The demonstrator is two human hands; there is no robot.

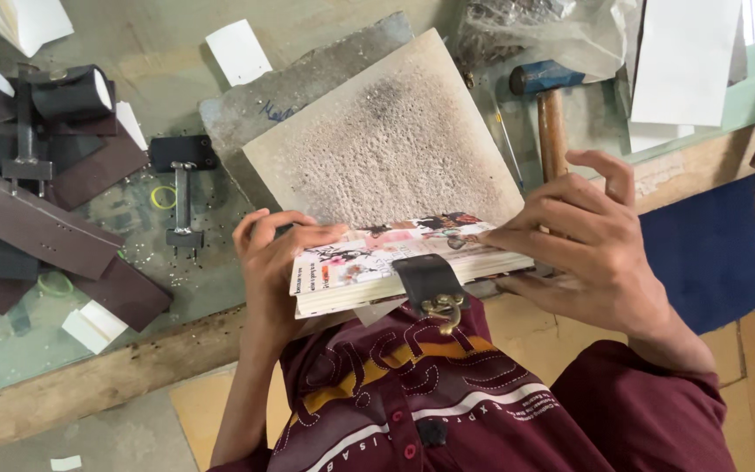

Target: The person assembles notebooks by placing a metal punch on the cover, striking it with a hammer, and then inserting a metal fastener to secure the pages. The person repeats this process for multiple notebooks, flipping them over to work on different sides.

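Held between both hands: book (395,262) at bench (89,385) edge, left hand (273,258) clamping its left end, right hand (592,249) pinching right corner, fingers spread; looks light, stiff-covered, pages floppy, best gripped by ends, clear of strap (430,280) and brass clasp (445,308).

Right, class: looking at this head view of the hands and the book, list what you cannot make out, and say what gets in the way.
- Book: its underside and back cover, hidden by its own top face.
- Left hand: its palm, tucked behind the book's end.
- Right hand: its lower fingers, under the book.
- Hammer: the handle's lower part, behind the right hand.
- Dark strap with brass clasp: where it attaches, out of sight beneath the book.
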